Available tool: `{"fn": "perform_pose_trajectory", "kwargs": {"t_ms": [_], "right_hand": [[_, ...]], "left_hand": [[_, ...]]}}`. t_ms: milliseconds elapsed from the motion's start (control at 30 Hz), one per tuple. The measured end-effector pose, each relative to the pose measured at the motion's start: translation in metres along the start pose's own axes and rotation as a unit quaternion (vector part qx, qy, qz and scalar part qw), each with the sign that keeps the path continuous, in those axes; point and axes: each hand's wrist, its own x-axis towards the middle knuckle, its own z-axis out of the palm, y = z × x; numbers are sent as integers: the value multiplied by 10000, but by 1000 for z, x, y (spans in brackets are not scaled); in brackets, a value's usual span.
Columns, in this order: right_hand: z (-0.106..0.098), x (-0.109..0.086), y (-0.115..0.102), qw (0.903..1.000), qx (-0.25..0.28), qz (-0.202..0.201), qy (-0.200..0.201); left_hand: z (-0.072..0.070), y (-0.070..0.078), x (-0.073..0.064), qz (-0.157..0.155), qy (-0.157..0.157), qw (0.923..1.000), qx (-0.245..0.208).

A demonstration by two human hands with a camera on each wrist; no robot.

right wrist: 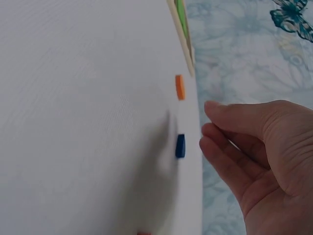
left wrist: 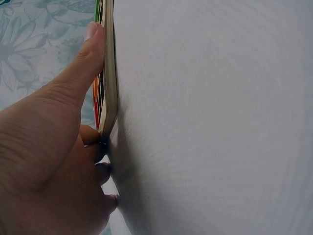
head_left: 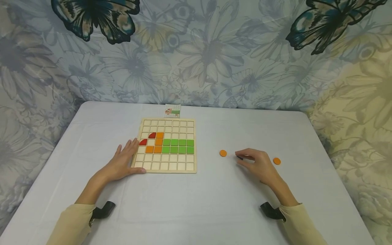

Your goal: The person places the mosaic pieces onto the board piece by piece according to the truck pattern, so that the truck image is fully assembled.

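Observation:
A square wooden grid board (head_left: pixel 173 172) lies on the table, with red quarter-round pieces (head_left: pixel 152 135), orange squares (head_left: pixel 157 149) and green squares (head_left: pixel 174 149) in its cells. My left hand (head_left: pixel 124 161) rests at the board's left side, fingers stretched along that edge and thumb on the near left corner. To the right of the board, my right hand (head_left: pixel 255 163) hovers low over a small dark blue piece (right wrist: pixel 180 146). Its thumb and fingertips are apart, and in the right wrist view the blue piece lies on the table beneath them.
One orange disc (head_left: pixel 223 153) lies between the board and my right hand; another orange disc (head_left: pixel 277 161) lies to that hand's right. A small picture card (head_left: pixel 173 111) sits behind the board. Flowered cloth (head_left: pixel 211 58) rises behind the white table (head_left: pixel 171 211).

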Motion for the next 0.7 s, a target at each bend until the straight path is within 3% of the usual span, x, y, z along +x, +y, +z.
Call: {"fn": "perform_pose_trajectory", "kwargs": {"t_ms": [267,567,700], "right_hand": [[-16,-25,10,9993,-119,318,182],[-33,-50,20,9978,-610,157,205],[-42,-62,24,9974,-620,292,206]], "left_hand": [[0,2,0,9,3,10000,48],[1,3,1,17,-11,10000,13],[1,2,1,6,-16,10000,-6]]}}
